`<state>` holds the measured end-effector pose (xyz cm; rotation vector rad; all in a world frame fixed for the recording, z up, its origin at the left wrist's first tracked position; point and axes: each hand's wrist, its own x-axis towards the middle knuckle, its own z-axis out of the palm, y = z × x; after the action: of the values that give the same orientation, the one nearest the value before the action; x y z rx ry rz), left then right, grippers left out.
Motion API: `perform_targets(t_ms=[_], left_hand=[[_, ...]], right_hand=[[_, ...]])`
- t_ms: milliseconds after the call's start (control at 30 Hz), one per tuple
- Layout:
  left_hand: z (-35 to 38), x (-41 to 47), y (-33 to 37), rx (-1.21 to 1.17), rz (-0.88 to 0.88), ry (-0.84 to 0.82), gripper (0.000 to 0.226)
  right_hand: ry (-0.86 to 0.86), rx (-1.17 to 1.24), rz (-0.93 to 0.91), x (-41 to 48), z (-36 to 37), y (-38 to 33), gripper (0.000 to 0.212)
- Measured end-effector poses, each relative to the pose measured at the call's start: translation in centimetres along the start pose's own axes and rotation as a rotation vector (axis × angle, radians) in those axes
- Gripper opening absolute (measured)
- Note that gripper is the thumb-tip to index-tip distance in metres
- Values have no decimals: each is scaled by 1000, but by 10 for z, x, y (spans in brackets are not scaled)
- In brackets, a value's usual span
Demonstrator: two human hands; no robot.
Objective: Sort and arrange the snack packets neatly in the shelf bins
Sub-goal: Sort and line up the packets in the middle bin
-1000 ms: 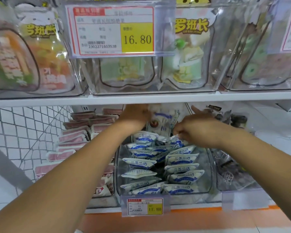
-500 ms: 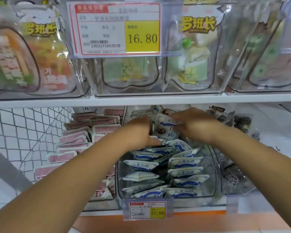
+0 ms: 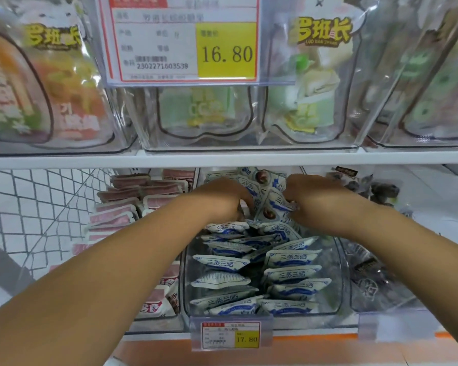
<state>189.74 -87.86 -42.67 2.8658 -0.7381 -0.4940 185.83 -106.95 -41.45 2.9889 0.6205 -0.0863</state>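
Observation:
A clear shelf bin (image 3: 337, 276) on the lower shelf holds several white-and-blue snack packets (image 3: 288, 260) lying in two rows. Behind the rows, a bunch of the same packets (image 3: 271, 199) stands upright. My left hand (image 3: 222, 198) grips the bunch from its left side. My right hand (image 3: 320, 199) pinches it from the right. Both hands reach under the upper shelf, with the fingertips hidden among the packets.
A bin of pink packets (image 3: 122, 207) sits to the left, and a bin of dark packets (image 3: 376, 270) to the right. The white upper shelf edge (image 3: 222, 161) runs just above my hands. A price tag (image 3: 230, 335) hangs on the bin front.
Both hands have closed in on the upright bunch at the back of the bin and now squeeze it from both sides. The view has shifted slightly closer.

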Motion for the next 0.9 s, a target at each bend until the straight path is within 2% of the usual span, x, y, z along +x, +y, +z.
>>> perform_targets(t_ms=[67,133,200,233,300,400,467,533,567,900], left_hand=[[4,11,0,-29,-13,16,35],[11,23,-3,-42,-54,34,22],[20,31,-7,3,-97,68,26],[22,34,-9,1,-109,85,27],[22,35,-9,-22,-100,96,23],[19,33,-11,-90,-65,57,15],[21,34,-13,-118,-42,6,34],[24,35,-14,-98,-22,-32,50],[24,37,-14,-71,-13,-27,51],[21,27,-10,-2,3,85,20]], right_hand=[[-52,133,5,-5,-5,2,27],[-70,265,14,-8,-7,1,50],[-40,184,-2,-8,-3,-6,74],[7,78,-33,-7,2,-9,75],[76,-27,-65,-4,9,-14,62],[37,17,-56,-4,7,-10,38],[-12,102,-45,-6,2,-5,30],[-55,171,-24,-7,-2,-2,27],[-70,181,-17,-8,-2,-1,28],[-35,156,25,-18,-3,4,27]])
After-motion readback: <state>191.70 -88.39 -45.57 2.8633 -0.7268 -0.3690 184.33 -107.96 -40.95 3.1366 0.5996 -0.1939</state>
